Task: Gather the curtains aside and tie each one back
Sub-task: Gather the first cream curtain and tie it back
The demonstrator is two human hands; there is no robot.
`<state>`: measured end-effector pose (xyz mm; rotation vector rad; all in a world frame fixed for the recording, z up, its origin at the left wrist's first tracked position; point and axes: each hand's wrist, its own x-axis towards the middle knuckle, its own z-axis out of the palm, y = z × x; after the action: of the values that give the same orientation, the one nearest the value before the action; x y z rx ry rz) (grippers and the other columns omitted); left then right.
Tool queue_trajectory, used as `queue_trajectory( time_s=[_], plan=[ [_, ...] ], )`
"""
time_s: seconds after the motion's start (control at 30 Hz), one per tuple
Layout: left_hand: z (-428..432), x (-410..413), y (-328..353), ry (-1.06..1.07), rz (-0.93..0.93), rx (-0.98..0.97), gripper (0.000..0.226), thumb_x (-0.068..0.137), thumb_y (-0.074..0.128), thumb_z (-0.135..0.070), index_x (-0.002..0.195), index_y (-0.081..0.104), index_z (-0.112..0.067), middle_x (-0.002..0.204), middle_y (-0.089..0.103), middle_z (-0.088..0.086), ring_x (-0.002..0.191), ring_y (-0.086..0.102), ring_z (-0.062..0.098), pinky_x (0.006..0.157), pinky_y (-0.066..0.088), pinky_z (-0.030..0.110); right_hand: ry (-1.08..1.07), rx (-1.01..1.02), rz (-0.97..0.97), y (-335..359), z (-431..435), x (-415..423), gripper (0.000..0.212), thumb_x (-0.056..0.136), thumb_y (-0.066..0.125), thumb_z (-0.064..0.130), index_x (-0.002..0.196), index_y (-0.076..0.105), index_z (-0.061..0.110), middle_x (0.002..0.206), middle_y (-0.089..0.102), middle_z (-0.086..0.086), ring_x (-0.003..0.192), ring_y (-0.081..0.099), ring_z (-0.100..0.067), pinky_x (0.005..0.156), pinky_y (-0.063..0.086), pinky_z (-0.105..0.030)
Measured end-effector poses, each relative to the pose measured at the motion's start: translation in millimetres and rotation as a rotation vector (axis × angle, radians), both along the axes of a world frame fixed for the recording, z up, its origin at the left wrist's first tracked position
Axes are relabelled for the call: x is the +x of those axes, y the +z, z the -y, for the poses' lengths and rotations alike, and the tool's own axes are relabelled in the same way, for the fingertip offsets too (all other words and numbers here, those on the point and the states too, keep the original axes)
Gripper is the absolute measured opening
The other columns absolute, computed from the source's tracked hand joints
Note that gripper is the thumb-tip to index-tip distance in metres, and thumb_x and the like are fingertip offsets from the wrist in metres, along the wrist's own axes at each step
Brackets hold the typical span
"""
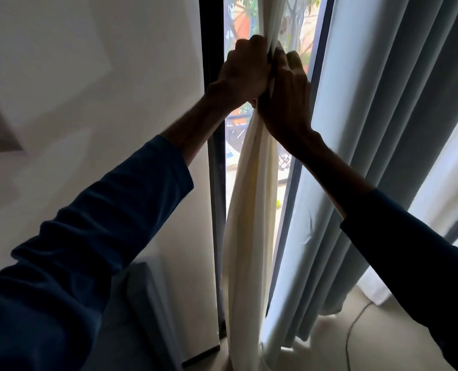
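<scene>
A cream sheer curtain [249, 210] hangs bunched into a narrow rope in front of the window [231, 170]. My left hand [242, 73] and my right hand [286, 95] both clutch this bunch at the same height, pressed against each other. Below the hands the cream fabric falls loose to the floor. A thick grey-blue curtain [377, 129] hangs in deep folds just right of my hands. Whether a tie-back is in my hands is hidden by the fingers.
A white wall [88, 89] stands left of the dark window frame [211, 156]. A grey upholstered piece [142, 303] sits low against that wall. A thin cable [353, 322] runs over the pale floor at the lower right.
</scene>
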<state>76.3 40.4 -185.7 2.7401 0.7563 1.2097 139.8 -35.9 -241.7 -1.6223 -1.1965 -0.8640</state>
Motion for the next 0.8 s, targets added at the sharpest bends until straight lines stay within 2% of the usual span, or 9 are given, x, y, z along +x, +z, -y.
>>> queue_trajectory(
  time_s=[0.13,0.23,0.3,0.37,0.43,0.57,0.67,0.73,0.8],
  plan=[
    [0.7,2.2,-8.1,-0.049,0.134,-0.135,0.041,0.100,0.043,-0.032,0.121,0.056,0.001,0.116,0.062,0.018,0.100,0.064,0.030,0.072,0.045,0.023,-0.018,-0.005,0.033,-12.0,3.3,3.7,0.060,0.095,0.065,0.024,0.147,0.046,-0.001,0.128,0.059,-0.019,0.098,0.069,-0.031,0.081,0.050,-0.020],
    [2.6,5.2,-15.0,-0.081,0.282,-0.269,0.045,0.103,0.042,-0.039,0.115,0.063,-0.001,0.094,0.063,0.003,0.075,0.061,0.010,0.057,0.044,0.006,0.000,-0.023,0.025,-15.4,9.4,7.9,0.050,0.098,0.059,0.026,0.140,0.054,0.000,0.129,0.058,-0.019,0.097,0.071,-0.030,0.077,0.042,-0.012],
    [4.6,5.8,-22.7,-0.093,0.346,-0.353,0.051,0.103,0.038,-0.047,0.105,0.065,-0.005,0.079,0.060,-0.006,0.066,0.061,0.003,0.059,0.048,0.008,0.021,-0.054,0.017,-19.6,12.6,10.4,0.041,0.099,0.056,0.023,0.134,0.058,0.001,0.131,0.056,-0.019,0.095,0.071,-0.030,0.075,0.045,-0.014],
    [6.6,6.6,-30.8,-0.113,0.317,-0.379,0.057,0.102,0.032,-0.055,0.090,0.067,-0.011,0.070,0.061,-0.005,0.066,0.065,0.005,0.066,0.052,0.016,0.034,-0.109,0.039,-25.8,14.6,11.1,0.034,0.099,0.057,0.017,0.128,0.061,0.002,0.130,0.057,-0.018,0.101,0.068,-0.030,0.075,0.050,-0.019],
    [9.1,6.9,-39.5,-0.130,0.213,-0.356,0.061,0.102,0.028,-0.057,0.095,0.070,-0.013,0.076,0.066,0.002,0.073,0.067,0.010,0.074,0.050,0.021,0.079,-0.154,0.076,-32.7,16.4,9.8,0.026,0.095,0.059,0.013,0.116,0.066,0.000,0.125,0.060,-0.018,0.108,0.063,-0.030,0.075,0.048,-0.021],
    [12.2,3.8,-54.8,-0.055,0.137,-0.369,0.059,0.096,0.031,-0.069,0.077,0.062,-0.023,0.064,0.057,-0.008,0.057,0.060,-0.002,0.057,0.038,0.012,0.236,-0.180,0.023,-50.9,21.2,9.4,0.025,0.091,0.059,0.015,0.107,0.066,-0.003,0.112,0.058,-0.019,0.096,0.060,-0.026,0.073,0.048,-0.028],
    [13.6,0.3,-63.0,0.033,-0.067,-0.245,0.068,0.097,0.028,-0.068,0.113,0.065,-0.013,0.095,0.067,0.007,0.091,0.067,0.021,0.084,0.047,0.027,0.341,-0.238,-0.002,-67.7,20.3,7.8,0.035,0.093,0.061,0.022,0.114,0.063,-0.005,0.117,0.063,-0.021,0.104,0.061,-0.032,0.084,0.050,-0.036],
    [21.1,-3.2,-67.2,0.102,-0.110,-0.167,0.063,0.099,0.033,-0.063,0.108,0.063,-0.009,0.113,0.067,0.017,0.107,0.065,0.033,0.088,0.043,0.033,0.371,-0.206,-0.039,-80.1,16.6,6.1,0.032,0.088,0.068,0.020,0.104,0.064,-0.006,0.106,0.068,-0.023,0.097,0.064,-0.036,0.077,0.046,-0.029],
    [28.9,-1.8,-74.0,0.127,-0.146,-0.069,0.056,0.100,0.036,-0.059,0.100,0.062,-0.010,0.110,0.067,0.017,0.107,0.065,0.036,0.089,0.047,0.036,0.353,-0.152,-0.141,-92.1,12.0,5.5,0.034,0.083,0.073,0.021,0.101,0.064,-0.007,0.097,0.070,-0.022,0.088,0.066,-0.035,0.071,0.043,-0.026]
  ],
)
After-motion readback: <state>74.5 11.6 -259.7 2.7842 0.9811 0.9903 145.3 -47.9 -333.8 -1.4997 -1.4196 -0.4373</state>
